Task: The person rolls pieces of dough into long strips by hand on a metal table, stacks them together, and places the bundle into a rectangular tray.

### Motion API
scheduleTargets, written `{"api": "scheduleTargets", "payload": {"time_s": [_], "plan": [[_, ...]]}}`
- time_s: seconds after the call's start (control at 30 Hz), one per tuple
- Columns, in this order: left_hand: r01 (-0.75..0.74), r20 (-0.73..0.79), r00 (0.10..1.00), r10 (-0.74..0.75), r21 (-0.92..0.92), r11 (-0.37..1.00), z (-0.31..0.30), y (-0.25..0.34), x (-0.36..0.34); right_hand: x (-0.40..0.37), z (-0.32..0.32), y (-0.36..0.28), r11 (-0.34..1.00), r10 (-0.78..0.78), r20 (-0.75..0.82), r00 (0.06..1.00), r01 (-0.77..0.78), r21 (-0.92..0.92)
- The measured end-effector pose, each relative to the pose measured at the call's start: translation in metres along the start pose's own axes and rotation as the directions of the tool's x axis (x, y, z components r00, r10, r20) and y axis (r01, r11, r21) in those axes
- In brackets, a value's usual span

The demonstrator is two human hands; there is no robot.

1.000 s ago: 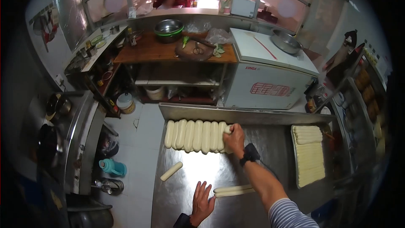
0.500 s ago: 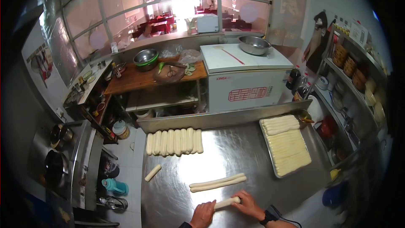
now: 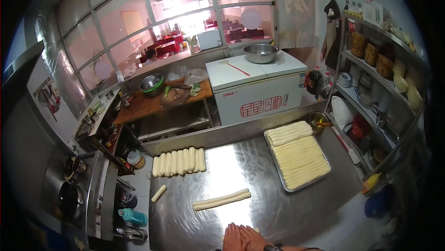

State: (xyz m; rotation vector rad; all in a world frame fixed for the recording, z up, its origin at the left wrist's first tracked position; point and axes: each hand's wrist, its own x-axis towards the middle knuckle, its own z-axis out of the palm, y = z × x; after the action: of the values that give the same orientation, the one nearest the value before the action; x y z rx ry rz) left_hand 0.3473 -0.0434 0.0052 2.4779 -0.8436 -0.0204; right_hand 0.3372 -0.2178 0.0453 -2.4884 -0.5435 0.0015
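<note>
My left hand (image 3: 234, 238) and my right hand (image 3: 253, 239) lie flat side by side at the front of the steel table (image 3: 181, 225), fingers stretched out. Beneath them is a piece of dough, mostly covered, with a pale end (image 3: 256, 229) peeking out beyond the right fingers. Just ahead, two long dough strips (image 3: 221, 200) rest against each other. A short dough stick (image 3: 158, 193) lies alone near the left edge. Farther back sits a row of thick dough rolls (image 3: 179, 162). On the right, a metal tray (image 3: 330, 174) holds many dough strips packed close together.
A raised steel backsplash (image 3: 232, 133) runs along the table's far edge. Beside the tray stands a metal pot (image 3: 318, 121). Beyond are a white chest freezer (image 3: 257, 94) and a wooden counter (image 3: 139, 112). Shelves (image 3: 364, 100) line the right; a stove (image 3: 88, 200) is left.
Both hands have gone from gripping the dough piece at its two ends to lying flat together over it. The camera view has shifted and tilted, so everything appears displaced.
</note>
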Motion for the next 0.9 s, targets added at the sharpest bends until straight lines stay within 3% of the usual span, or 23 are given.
{"api": "scheduleTargets", "payload": {"time_s": [0.03,0.07,0.1,0.13,0.2,0.27,0.3,0.33,0.4,0.43,0.47,0.5,0.53,0.6,0.67,0.73,0.77,0.8,0.87,0.9], "plan": [[0.012,-0.045,0.999,-0.005,0.169,0.986,-0.016,0.006,0.023,0.016,-0.004,0.006,0.978,-0.12,-0.045,0.992,0.111,-0.175],[0.03,-0.088,0.996,0.0,0.331,0.943,-0.048,0.016,0.058,0.034,-0.027,0.002,0.964,-0.081,0.052,0.995,0.092,-0.25],[0.026,0.075,0.995,-0.064,0.423,0.906,-0.05,0.002,0.074,0.055,-0.045,0.004,0.959,-0.062,0.038,0.997,0.07,-0.274],[0.048,0.016,0.998,-0.054,0.268,0.962,-0.056,-0.007,0.087,0.059,-0.05,0.003,0.956,-0.04,0.034,0.999,0.048,-0.288],[-0.093,0.122,0.99,0.065,0.235,0.967,-0.065,-0.013,0.077,0.043,-0.048,0.0,0.957,-0.043,0.117,0.992,0.075,-0.28],[-0.072,0.29,0.957,0.009,0.206,0.976,-0.062,0.001,0.027,0.004,-0.04,-0.007,0.954,-0.045,0.212,0.976,0.105,-0.28],[0.028,0.318,0.945,-0.078,0.159,0.987,-0.062,0.018,-0.006,-0.017,-0.042,-0.02,0.941,-0.121,0.107,0.987,0.148,-0.306],[0.131,0.358,0.919,-0.164,0.115,0.985,-0.063,0.035,-0.036,-0.048,-0.045,-0.045,0.992,0.13,0.211,0.969,-0.128,-0.022],[0.09,0.341,0.929,-0.144,0.17,0.981,-0.075,0.053,-0.05,-0.063,-0.027,-0.042,0.984,0.1,0.229,0.968,-0.062,-0.169],[0.151,0.237,0.954,-0.182,0.144,0.978,-0.05,0.038,-0.049,-0.052,-0.014,-0.03,0.973,0.16,0.275,0.948,-0.104,-0.207],[0.274,0.165,0.937,-0.308,0.203,0.94,-0.018,0.011,-0.032,-0.027,-0.014,-0.007,0.943,0.048,0.182,0.982,0.016,-0.334],[0.155,0.116,0.969,-0.216,0.393,0.906,-0.042,0.001,0.009,0.002,-0.03,-0.007,0.921,0.074,0.15,0.986,-0.011,-0.388],[0.211,-0.026,0.976,-0.218,0.381,0.9,-0.055,-0.003,0.042,0.031,-0.049,-0.007,0.895,0.099,0.115,0.988,-0.038,-0.444],[0.212,-0.015,0.975,-0.222,0.361,0.908,-0.073,-0.028,0.076,0.055,-0.065,0.004,0.928,0.082,0.059,0.995,-0.055,-0.368],[-0.001,0.153,0.987,-0.054,0.339,0.941,-0.083,-0.026,0.056,0.026,-0.056,0.004,0.941,0.009,0.123,0.992,0.033,-0.337],[-0.02,0.243,0.968,-0.066,0.336,0.942,-0.067,-0.02,-0.009,-0.034,-0.034,0.0,0.939,0.021,0.176,0.984,0.041,-0.34],[0.149,0.192,0.965,-0.18,0.166,0.975,-0.056,0.001,-0.052,-0.062,-0.032,-0.016,0.957,0.103,0.224,0.969,-0.035,-0.288],[0.116,0.212,0.964,-0.158,0.201,0.973,-0.085,0.031,-0.066,-0.081,-0.034,-0.031,0.964,0.181,0.274,0.945,-0.115,-0.238],[0.184,0.002,0.983,-0.184,0.003,0.983,-0.077,0.027,-0.067,-0.071,-0.035,-0.02,0.956,0.109,0.223,0.969,-0.041,-0.292],[0.17,0.016,0.984,-0.175,0.168,0.971,-0.074,0.01,-0.046,-0.044,-0.04,-0.004,0.933,0.053,0.203,0.978,0.025,-0.359]]}}
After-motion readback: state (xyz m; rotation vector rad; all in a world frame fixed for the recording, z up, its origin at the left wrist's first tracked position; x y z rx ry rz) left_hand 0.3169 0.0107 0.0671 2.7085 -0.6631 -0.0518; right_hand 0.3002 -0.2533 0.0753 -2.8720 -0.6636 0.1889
